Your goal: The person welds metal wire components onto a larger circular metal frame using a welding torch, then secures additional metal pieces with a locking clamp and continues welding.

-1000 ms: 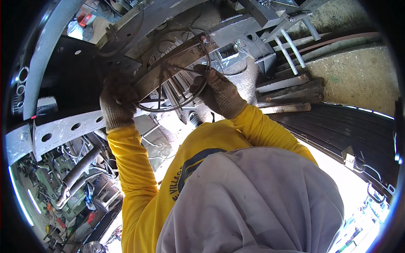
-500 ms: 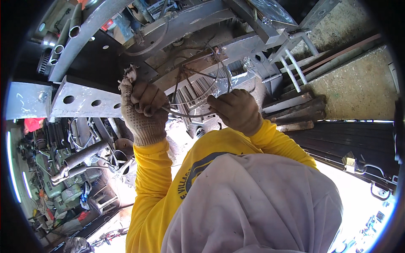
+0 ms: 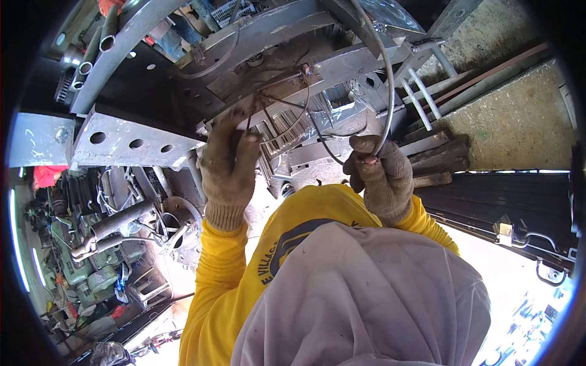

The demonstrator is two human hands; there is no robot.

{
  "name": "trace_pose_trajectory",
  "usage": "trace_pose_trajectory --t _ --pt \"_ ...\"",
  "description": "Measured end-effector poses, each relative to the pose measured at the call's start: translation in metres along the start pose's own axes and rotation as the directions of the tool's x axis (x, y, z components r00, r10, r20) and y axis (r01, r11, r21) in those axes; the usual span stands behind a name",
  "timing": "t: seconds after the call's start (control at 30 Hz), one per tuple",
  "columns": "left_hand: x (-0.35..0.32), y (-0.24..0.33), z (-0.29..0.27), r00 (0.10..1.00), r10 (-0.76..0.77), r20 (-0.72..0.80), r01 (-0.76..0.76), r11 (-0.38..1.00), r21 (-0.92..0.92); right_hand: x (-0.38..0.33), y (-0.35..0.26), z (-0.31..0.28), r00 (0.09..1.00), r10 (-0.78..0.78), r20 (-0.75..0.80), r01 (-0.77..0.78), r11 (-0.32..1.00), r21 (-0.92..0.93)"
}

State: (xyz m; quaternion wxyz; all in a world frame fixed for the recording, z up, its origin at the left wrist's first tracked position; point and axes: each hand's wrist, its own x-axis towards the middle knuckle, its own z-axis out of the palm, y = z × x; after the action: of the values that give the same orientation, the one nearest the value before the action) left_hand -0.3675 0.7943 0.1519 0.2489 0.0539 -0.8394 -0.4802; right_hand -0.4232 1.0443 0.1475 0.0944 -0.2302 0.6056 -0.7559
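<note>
My right hand (image 3: 384,180), in a brown knitted work glove, pinches a thin grey cable (image 3: 390,85) between thumb and fingers. From the pinch the cable rises in a long bend toward the top of the view. A darker length of cable (image 3: 323,141) runs left from the same hand and up to the steel beam (image 3: 351,68). My left hand (image 3: 230,168), gloved too, is raised beside the beam's left end with thumb and fingers apart. Motion blurs its fingertips, and I see no cable in it.
At the left a steel plate with round holes (image 3: 116,141) juts out above pipes (image 3: 125,222) and machine parts. Metal rungs (image 3: 426,97) and timber pieces (image 3: 442,160) lie to the right. Dark slatted panels (image 3: 500,204) stand below them.
My left hand has let go of the cable and turned with its fingers spread. My right hand has moved right and nearer, and the cable now swings up in a wide bend.
</note>
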Motion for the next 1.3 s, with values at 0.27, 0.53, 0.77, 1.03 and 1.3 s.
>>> trace_pose_trajectory --t 0.27,0.53,0.77,1.03,1.3 --pt "-0.068 -0.045 0.023 0.7 -0.454 0.552 0.689 0.634 -0.351 -0.01 0.014 -0.002 0.988 0.148 0.048 -0.152 0.982 0.108" --pt "-0.066 -0.048 0.033 0.652 -0.488 0.58 0.675 0.025 -0.738 0.028 0.049 -0.017 0.904 0.427 -0.001 -0.406 0.861 0.307" --pt "-0.08 -0.048 0.011 0.729 -0.593 0.342 0.616 0.351 -0.705 0.032 0.086 -0.005 0.797 0.596 0.096 -0.597 0.755 0.27" --pt "-0.056 -0.062 -0.014 0.723 -0.669 0.174 0.614 0.506 -0.606 0.042 0.09 0.013 0.74 0.643 0.196 -0.667 0.667 0.331" --pt "-0.046 -0.071 -0.03 0.722 -0.684 0.103 0.601 0.548 -0.582 0.045 0.099 0.018 0.701 0.669 0.248 -0.712 0.629 0.312"
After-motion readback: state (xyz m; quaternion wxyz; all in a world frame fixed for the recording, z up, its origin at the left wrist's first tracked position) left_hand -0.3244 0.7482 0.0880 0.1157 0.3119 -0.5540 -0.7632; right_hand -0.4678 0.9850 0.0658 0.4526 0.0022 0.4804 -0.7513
